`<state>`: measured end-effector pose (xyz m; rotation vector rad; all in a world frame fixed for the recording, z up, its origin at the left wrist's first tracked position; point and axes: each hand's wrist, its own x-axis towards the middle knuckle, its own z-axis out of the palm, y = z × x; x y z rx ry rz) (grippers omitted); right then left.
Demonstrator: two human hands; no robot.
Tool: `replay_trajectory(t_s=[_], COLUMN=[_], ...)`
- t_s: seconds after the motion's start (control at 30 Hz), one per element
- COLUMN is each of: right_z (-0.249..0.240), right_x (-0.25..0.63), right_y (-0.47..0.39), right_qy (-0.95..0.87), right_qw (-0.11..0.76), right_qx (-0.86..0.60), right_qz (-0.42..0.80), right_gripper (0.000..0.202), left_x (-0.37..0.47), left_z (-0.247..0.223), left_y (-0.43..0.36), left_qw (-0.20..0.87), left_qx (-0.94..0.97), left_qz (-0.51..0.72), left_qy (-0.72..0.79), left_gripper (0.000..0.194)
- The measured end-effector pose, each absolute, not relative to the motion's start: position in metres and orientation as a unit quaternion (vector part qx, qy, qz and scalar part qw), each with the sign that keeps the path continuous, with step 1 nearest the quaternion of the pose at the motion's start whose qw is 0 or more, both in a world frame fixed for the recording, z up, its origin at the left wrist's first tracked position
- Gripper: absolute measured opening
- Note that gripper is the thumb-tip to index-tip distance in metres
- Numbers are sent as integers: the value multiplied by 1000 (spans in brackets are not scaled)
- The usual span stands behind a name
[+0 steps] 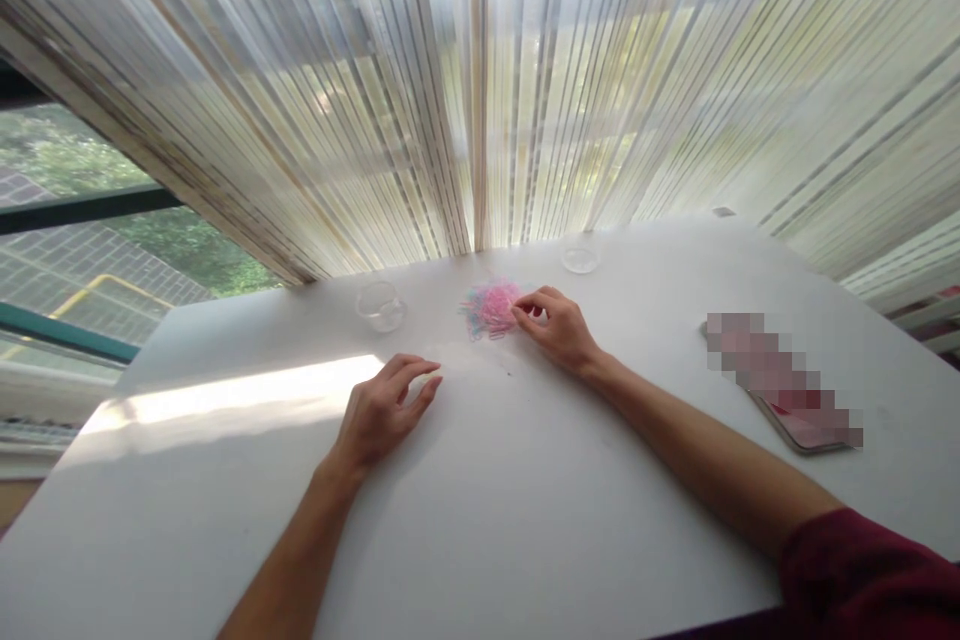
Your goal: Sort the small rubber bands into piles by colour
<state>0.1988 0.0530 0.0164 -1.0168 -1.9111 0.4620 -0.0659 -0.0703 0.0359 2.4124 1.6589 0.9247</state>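
A small heap of thin pink and pale blue pieces [491, 308] lies on the white table; they look like paper clips, though they are too small to tell for sure. My right hand [559, 325] reaches the heap's right edge, thumb and forefinger pinched together. Whatever is between those fingertips, if anything, I cannot make out. Nearer to me and to the left, my left hand [382, 410] hovers low over the table with thumb and fingers apart, holding nothing. Behind it stands a clear round container [382, 308]. A shallow clear round dish or lid [581, 260] rests beyond the heap, to the right.
On the right of the white table [525, 520] lies a flat pinkish rectangular object [806, 435], mostly blurred out. A striped sheer curtain [555, 100] hangs along the far edge. Sunlight falls in a bright band at left, near the window [75, 210].
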Motion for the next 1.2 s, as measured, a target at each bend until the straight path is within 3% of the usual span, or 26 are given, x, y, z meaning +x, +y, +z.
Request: replay_trajectory(t_s=[0.13,0.27,0.57,0.8,1.2], right_z=[16,19,27,21,12], right_x=[199,192,170,167,172], right_y=[53,43,7,2,12], right_qy=[-766,-821,-915,-915,-879], right_qw=[458,450,336,302,318], right_qx=[-412,-310,-150,-169,-244], right_qz=[182,164,167,208,257], right_gripper=[9,9,13,13,9], left_x=[-66,-61,-46,-52,-89], left_z=[35,35,30,28,33], left_y=[-70,-71,-73,-72,-61], left_qw=[36,40,36,46,44], left_qx=[783,780,796,810,746], left_qz=[311,328,338,333,320], left_qy=[538,531,501,480,583], left_gripper=[18,20,27,15,26])
